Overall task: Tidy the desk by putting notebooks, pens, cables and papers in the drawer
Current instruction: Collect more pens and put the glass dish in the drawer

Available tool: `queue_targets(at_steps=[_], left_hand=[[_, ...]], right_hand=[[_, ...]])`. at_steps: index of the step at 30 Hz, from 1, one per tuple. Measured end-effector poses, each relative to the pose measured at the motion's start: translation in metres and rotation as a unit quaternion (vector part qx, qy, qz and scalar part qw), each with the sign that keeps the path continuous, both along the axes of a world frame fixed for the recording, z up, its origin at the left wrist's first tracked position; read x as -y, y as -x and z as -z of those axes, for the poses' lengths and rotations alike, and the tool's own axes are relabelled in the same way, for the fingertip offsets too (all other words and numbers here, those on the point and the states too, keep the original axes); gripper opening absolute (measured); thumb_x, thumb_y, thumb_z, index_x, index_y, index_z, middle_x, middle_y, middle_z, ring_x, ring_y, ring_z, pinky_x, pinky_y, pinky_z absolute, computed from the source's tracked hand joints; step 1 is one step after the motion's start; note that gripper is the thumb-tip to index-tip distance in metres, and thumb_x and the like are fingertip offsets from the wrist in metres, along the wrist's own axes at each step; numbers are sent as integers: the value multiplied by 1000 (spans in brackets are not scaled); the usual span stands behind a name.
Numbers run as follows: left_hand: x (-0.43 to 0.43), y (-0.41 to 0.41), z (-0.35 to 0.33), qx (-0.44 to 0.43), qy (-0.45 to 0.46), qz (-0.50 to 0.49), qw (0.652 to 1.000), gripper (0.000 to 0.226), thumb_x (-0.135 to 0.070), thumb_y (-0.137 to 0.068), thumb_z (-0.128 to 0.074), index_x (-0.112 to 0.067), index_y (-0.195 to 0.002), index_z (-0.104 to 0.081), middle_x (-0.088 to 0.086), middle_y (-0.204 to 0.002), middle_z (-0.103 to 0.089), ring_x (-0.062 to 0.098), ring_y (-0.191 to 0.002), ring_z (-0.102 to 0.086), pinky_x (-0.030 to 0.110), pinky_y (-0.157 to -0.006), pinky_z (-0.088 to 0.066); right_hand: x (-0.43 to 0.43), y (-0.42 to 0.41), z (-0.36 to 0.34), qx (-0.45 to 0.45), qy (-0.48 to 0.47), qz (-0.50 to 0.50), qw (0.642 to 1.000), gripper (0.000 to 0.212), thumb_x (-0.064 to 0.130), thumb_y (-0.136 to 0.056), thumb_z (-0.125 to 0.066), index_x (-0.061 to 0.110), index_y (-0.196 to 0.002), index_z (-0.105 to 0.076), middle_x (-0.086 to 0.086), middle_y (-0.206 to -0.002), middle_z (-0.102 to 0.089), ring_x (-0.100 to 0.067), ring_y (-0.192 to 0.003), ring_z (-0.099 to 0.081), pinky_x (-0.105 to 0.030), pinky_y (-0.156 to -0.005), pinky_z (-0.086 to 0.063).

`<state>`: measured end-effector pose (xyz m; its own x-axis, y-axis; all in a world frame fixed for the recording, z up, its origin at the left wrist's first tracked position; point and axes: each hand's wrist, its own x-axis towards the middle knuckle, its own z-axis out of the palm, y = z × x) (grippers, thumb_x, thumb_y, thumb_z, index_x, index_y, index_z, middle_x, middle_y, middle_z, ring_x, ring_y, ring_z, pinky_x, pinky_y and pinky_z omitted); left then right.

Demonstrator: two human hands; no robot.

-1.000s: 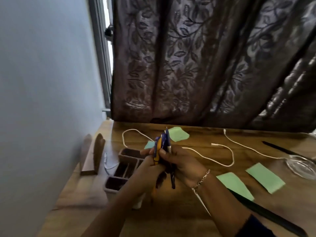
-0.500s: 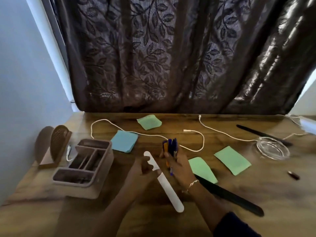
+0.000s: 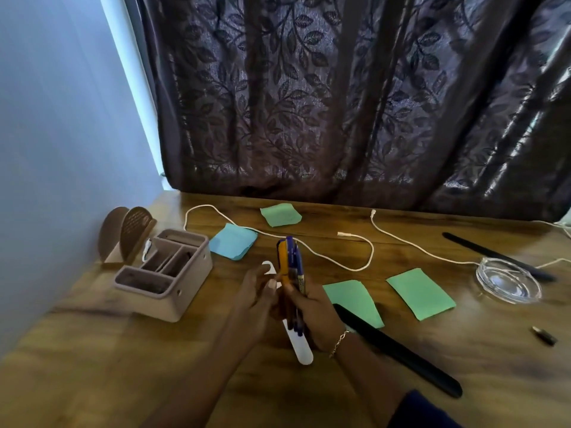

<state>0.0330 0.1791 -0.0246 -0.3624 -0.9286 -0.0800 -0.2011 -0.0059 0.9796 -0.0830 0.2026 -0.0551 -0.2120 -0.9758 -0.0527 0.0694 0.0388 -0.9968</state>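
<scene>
The left hand has closed in on the right hand. The white flat strip, held tilted and apart half a second ago, now lies against the pens, pinched there by the left thumb and fingers. The right hand grips the pens upright over the desk, with the desk organiser at 9 o'clock and a green sticky note at 3 o'clock.

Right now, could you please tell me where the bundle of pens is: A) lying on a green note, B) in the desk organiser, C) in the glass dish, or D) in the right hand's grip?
D: the right hand curls its fingers round the pens and holds them upright above the desk.
</scene>
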Motion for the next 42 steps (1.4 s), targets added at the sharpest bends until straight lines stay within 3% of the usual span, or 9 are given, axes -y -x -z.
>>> queue_targets(at_steps=[5,11,13,16,21,31,35,38,42], left_hand=[[-25,0,4,-19,-45,9,999,19,-30,-95,-42,-25,-110,-54,-2,-99,-61,16,-99,-58,40,-94,-48],[-75,0,2,-55,-43,69,995,20,-20,-97,-41,-16,-108,-57,4,-88,-61,20,-91,-60,33,-81,-51],[-93,-2,1,-80,-60,72,992,22,-19,-97,-42,-17,-113,-57,4,-90,-61,17,-86,-59,27,-76,-49],[-125,-3,0,-89,-76,90,989,26,-17,-98,-40,-14,-118,-56,3,-91,-64,10,-76,-58,16,-60,-46],[-183,4,-1,-96,-93,144,981,26,-18,-98,-39,-16,-115,-58,3,-106,-68,1,-68,-61,15,-59,-47],[-271,72,-11,-88,-48,246,964,16,-8,-93,-51,-12,-99,-65,5,-94,-69,14,-77,-61,13,-57,-49],[-299,112,-10,-125,-88,271,950,15,1,-89,-53,-11,-94,-61,-4,-76,-70,-2,-57,-62,12,-49,-45],[-312,143,-3,-130,-114,279,945,14,0,-89,-53,-8,-93,-63,3,-84,-74,11,-75,-68,24,-66,-53],[-322,194,0,-133,-119,270,946,16,1,-90,-51,-6,-88,-66,10,-91,-74,19,-75,-68,31,-70,-54]], right_hand=[[-33,-7,2,-2,-32,-49,998,19,18,-95,-44,24,-96,-62,-2,-87,-69,-12,-77,-68,-26,-72,-57],[-92,-3,-5,-41,-61,-66,995,31,16,-97,-41,9,-125,-51,-10,-99,-66,-20,-86,-67,-32,-79,-56],[-115,-2,-9,-54,-67,-78,993,24,14,-97,-41,13,-116,-56,-11,-98,-67,-22,-88,-67,-36,-84,-56],[-155,-3,-12,-44,-69,-87,993,23,8,-98,-38,19,-99,-57,-6,-88,-66,-11,-74,-67,-25,-72,-56],[-219,0,-12,-40,-47,-48,997,20,0,-95,-41,11,-93,-58,-2,-74,-62,-9,-61,-63,-20,-58,-51],[-333,53,-22,-3,-52,50,997,21,-4,-93,-43,9,-98,-58,3,-81,-67,-6,-75,-65,-19,-70,-52],[-366,83,-25,18,-49,72,996,24,-2,-92,-43,10,-107,-58,-2,-89,-67,-16,-87,-63,-39,-89,-49],[-380,113,-22,52,-57,74,994,31,-6,-93,-41,3,-121,-50,1,-89,-71,-12,-89,-66,-29,-83,-53],[-392,161,-13,109,-54,86,989,25,-6,-91,-45,5,-110,-57,-5,-85,-71,-16,-83,-67,-27,-77,-53]])
